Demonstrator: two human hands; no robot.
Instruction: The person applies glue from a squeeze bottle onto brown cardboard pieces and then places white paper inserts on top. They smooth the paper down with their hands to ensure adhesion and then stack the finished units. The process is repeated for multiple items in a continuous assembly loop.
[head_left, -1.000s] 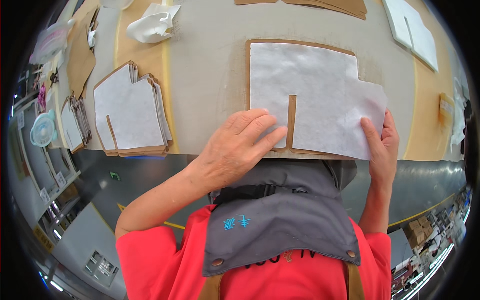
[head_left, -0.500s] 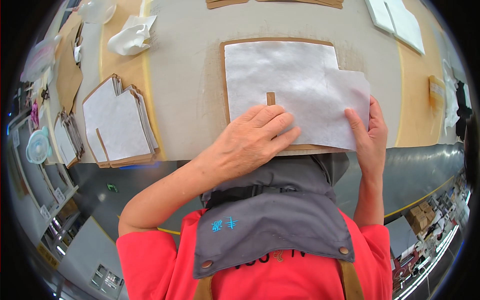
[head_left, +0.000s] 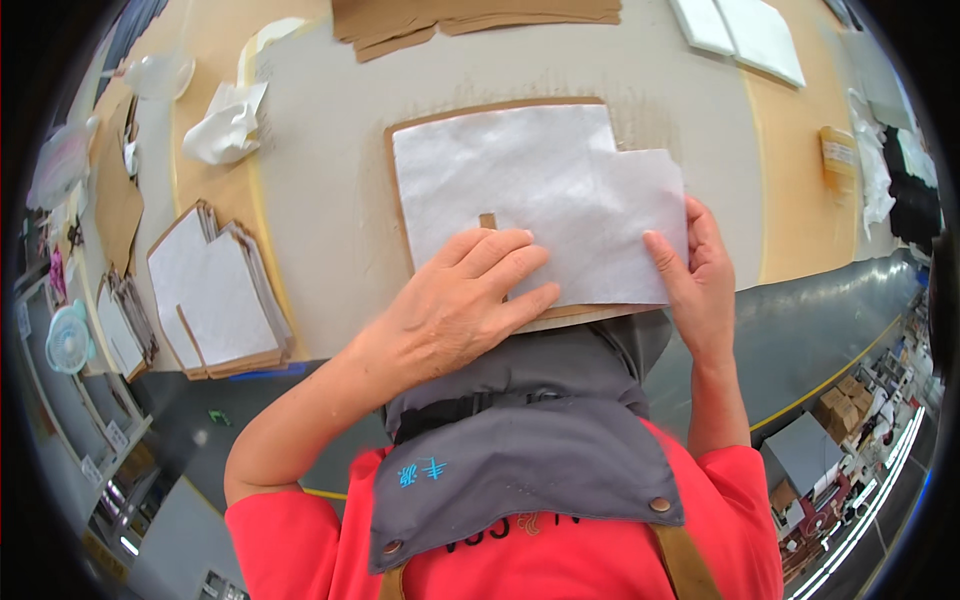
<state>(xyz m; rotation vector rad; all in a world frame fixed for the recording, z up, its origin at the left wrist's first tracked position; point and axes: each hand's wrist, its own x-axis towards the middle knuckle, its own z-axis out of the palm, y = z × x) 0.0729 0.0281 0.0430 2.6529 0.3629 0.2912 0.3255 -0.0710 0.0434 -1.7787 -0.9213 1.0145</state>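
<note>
A white sheet (head_left: 540, 170) with a stepped right corner and a narrow slot lies over a brown piece (head_left: 389, 150) of similar outline, whose border shows along the far, left and near sides. My left hand (head_left: 460, 295) rests flat on the sheet near its front edge, fingers stretched and slightly spread, partly covering the slot. At the right edge, my right hand (head_left: 702, 280) pinches the white sheet, thumb on top and fingers mostly beneath. Whether it also grips the brown piece there is hidden.
To the left stand a stack of similar white-and-brown pieces (head_left: 215, 300) and crumpled white paper (head_left: 225, 125). Brown pieces (head_left: 480, 22) lie at the far side, white folded pieces (head_left: 755, 40) at far right. A yellowish roll (head_left: 838, 160) sits right, near the table's front edge (head_left: 800, 277).
The whole view has shifted and tilted, bringing more of the far brown pieces into sight. Both hands keep nearly the same places on the white sheet.
</note>
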